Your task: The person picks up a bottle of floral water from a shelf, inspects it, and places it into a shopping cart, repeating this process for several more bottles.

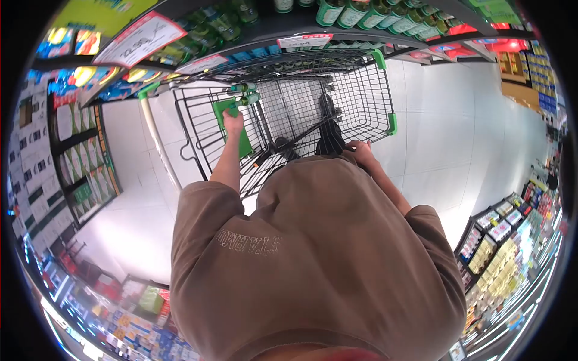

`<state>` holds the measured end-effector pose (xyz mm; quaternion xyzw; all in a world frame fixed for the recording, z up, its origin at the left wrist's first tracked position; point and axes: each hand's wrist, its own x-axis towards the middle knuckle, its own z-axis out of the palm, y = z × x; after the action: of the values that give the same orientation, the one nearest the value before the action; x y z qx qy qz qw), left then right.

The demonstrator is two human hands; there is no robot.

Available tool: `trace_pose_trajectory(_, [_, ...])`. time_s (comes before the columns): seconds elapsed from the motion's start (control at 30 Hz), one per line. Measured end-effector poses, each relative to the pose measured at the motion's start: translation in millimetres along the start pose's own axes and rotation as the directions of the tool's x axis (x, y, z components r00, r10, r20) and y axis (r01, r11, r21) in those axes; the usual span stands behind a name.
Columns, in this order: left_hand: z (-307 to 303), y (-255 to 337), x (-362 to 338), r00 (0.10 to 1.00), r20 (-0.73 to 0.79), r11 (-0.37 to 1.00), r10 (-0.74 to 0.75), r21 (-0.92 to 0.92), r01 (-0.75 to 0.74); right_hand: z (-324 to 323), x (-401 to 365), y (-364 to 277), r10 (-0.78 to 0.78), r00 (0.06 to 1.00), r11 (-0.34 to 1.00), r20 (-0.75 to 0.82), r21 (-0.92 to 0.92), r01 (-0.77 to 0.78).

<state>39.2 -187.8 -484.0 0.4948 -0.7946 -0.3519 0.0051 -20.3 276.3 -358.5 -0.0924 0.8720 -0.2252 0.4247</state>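
My left hand [233,122] is closed around a green bottle [233,111], over the green panel [244,141] at the left end of a wire shopping cart [361,99]. Just beyond that hand, two green bottles [244,88] [249,98] lie side by side in the cart's left part. My right hand [361,151] is by the hem of my brown shirt [337,228], near the cart's close edge. Its fingers are curled together, and what they hold, if anything, is too small to tell.
Shelves of green bottles [355,13] with price tags [139,39] run along the far side of the cart. A pale tiled floor [445,120] lies to the right. Product displays stand at the left [84,156] and lower right [494,231].
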Motion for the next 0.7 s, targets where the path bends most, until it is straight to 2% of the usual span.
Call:
trace_pose_trajectory(0.07, [8, 0, -16, 0.994, -0.091, 0.996, 0.068, -0.048, -0.072, 0, -1, -4, 0.002, 1.000, 1.000, -0.003, -0.012, -0.002])
trace_pose_trajectory(0.13, [11, 18, -32, 0.952, -0.155, 0.936, 0.263, -0.198, -0.291, -4, 1, -6, -0.005, 1.000, 0.999, 0.014, -0.035, 0.005])
trace_pose_trajectory(0.17, [-16, 70, -62, 0.931, -0.186, 0.881, 0.314, -0.308, -0.358, -4, 1, -7, 0.011, 1.000, 1.000, -0.014, -0.026, -0.011])
trace_pose_trajectory(0.23, [-21, 120, -75, 0.876, -0.247, 0.782, 0.413, -0.397, -0.481, 1, 0, -8, 0.000, 0.997, 1.000, -0.077, 0.003, 0.000])
trace_pose_trajectory(0.27, [-40, 164, -91, 0.877, -0.223, 0.719, 0.425, -0.505, -0.477, 1, 3, -6, -0.020, 0.998, 1.000, -0.066, -0.010, 0.019])
trace_pose_trajectory(0.3, [-57, 202, -102, 0.829, -0.255, 0.665, 0.497, -0.503, -0.553, 4, 6, -1, -0.036, 0.997, 0.999, -0.070, -0.024, 0.035])
trace_pose_trajectory(0.33, [-70, 234, -111, 0.818, -0.238, 0.572, 0.523, -0.613, -0.545, 7, 8, 5, -0.050, 0.995, 0.998, -0.081, -0.036, 0.047])
trace_pose_trajectory(0.43, [-91, 309, -106, 0.573, -0.415, 0.426, 0.706, -0.398, -0.813, 10, 8, 8, -0.062, 0.993, 0.997, -0.101, -0.045, 0.058])
trace_pose_trajectory(0.47, [-100, 334, -112, 0.574, -0.433, 0.403, 0.695, -0.426, -0.810, 10, 8, 7, -0.066, 0.993, 0.997, -0.102, -0.050, 0.061])
trace_pose_trajectory(0.53, [-97, 364, -86, 0.384, -0.535, 0.299, 0.753, -0.242, -0.923, 8, 8, 5, -0.079, 0.989, 0.996, -0.122, -0.037, 0.075])
trace_pose_trajectory(0.57, [-94, 374, -75, 0.370, -0.540, 0.285, 0.756, -0.237, -0.929, 8, 9, 5, -0.079, 0.991, 0.996, -0.106, -0.041, 0.075])
trace_pose_trajectory(0.63, [-88, 394, -62, 0.399, -0.534, 0.389, 0.745, -0.137, -0.911, 11, 13, 9, -0.074, 0.991, 0.997, -0.108, -0.044, 0.070])
trace_pose_trajectory(0.67, [-92, 407, -63, 0.389, -0.556, 0.349, 0.735, -0.183, -0.919, 13, 14, 11, -0.076, 0.989, 0.997, -0.125, -0.038, 0.072])
trace_pose_trajectory(0.7, [-93, 414, -56, 0.425, -0.458, 0.399, 0.781, -0.158, -0.903, 14, 15, 12, -0.085, 0.985, 0.996, -0.150, -0.022, 0.083])
